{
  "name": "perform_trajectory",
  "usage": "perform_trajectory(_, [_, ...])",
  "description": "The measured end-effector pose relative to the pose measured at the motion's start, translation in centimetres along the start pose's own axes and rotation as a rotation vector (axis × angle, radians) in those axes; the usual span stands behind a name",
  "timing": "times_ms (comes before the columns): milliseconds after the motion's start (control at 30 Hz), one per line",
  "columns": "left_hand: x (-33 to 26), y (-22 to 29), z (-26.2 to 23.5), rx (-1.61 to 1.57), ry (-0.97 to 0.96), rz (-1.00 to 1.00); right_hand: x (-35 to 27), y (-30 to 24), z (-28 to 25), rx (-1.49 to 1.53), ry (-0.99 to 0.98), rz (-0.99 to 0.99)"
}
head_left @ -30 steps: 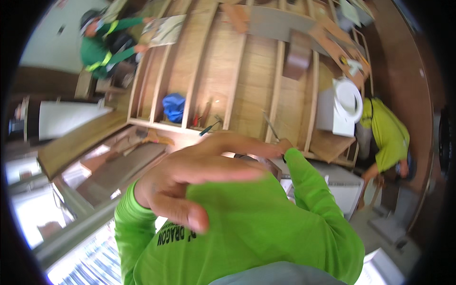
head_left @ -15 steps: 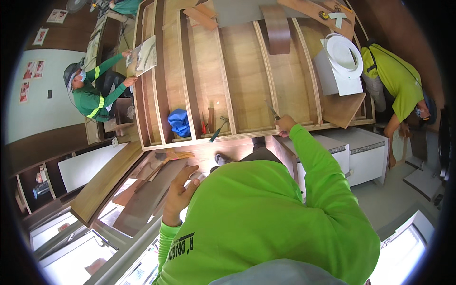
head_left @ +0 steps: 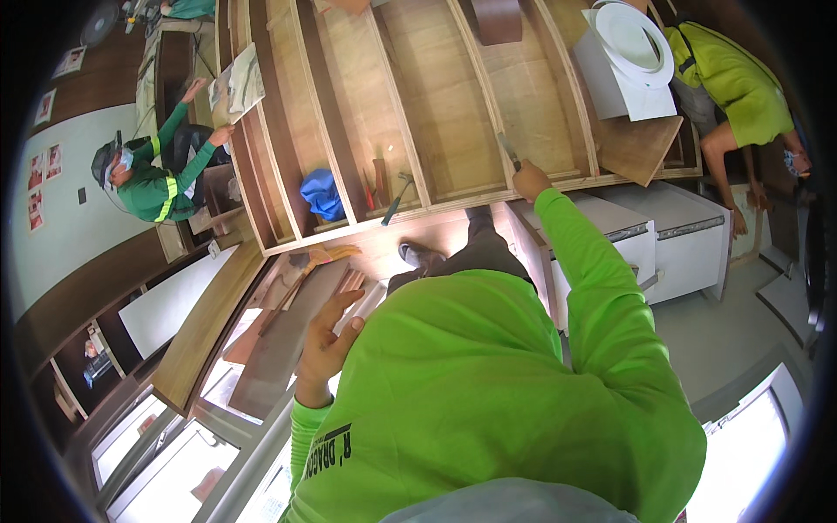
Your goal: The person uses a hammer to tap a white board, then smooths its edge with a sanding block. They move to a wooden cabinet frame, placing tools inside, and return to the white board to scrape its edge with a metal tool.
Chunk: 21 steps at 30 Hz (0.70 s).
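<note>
My right hand [head_left: 531, 180] is closed around a flat-bladed hand tool [head_left: 507, 150] at the near edge of a large wooden frame [head_left: 433, 207]. The tool's narrow blade points away from me, beside a divider of the frame; its exact kind is too small to tell. My left hand [head_left: 330, 349] hangs beside my waist, fingers apart, holding nothing. A hammer [head_left: 399, 199] leans on the frame's near rail, left of my right hand. A blue cloth bundle [head_left: 323, 193] lies in a bay farther left, and a red-handled tool [head_left: 369, 199] rests between them.
White drawer units [head_left: 689, 248] stand at right, below the frame. White rings [head_left: 629, 39] sit on a white box near a loose brown board [head_left: 641, 146]. One co-worker [head_left: 144, 179] holds a patterned sheet [head_left: 236, 84] at left; another [head_left: 728, 83] bends at right. Boards [head_left: 205, 327] lean lower left.
The view has shifted, and the frame sits higher in it. The tool in my right hand has turned, showing its blade's flat side. My left hand stays open by my waist.
</note>
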<state>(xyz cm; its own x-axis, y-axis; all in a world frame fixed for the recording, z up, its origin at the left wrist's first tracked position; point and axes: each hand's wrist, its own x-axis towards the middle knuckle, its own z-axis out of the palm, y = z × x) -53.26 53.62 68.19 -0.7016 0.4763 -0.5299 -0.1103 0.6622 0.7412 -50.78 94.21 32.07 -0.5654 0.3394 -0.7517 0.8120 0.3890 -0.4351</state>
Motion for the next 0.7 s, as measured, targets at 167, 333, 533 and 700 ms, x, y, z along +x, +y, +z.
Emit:
perform_trajectory(167, [0.0,0.6,0.2,0.003,0.010,-0.025,0.7,0.0,0.5,-0.059,0.010,-0.017])
perform_trajectory(333, [-0.5,0.4,0.4,-0.026,0.025,-0.028,1.6,0.7,0.8,-0.086,0.053,-0.080])
perform_trajectory(533, [-1.4,0.8,0.4,-0.031,0.096,-0.042,4.7,-1.2,1.6,-0.248,-0.024,-0.262])
perform_trajectory(700, [-0.8,1.4,-0.3,0.234,0.169,0.139,12.5,-4.0,-1.4,-0.961,0.040,-1.028])
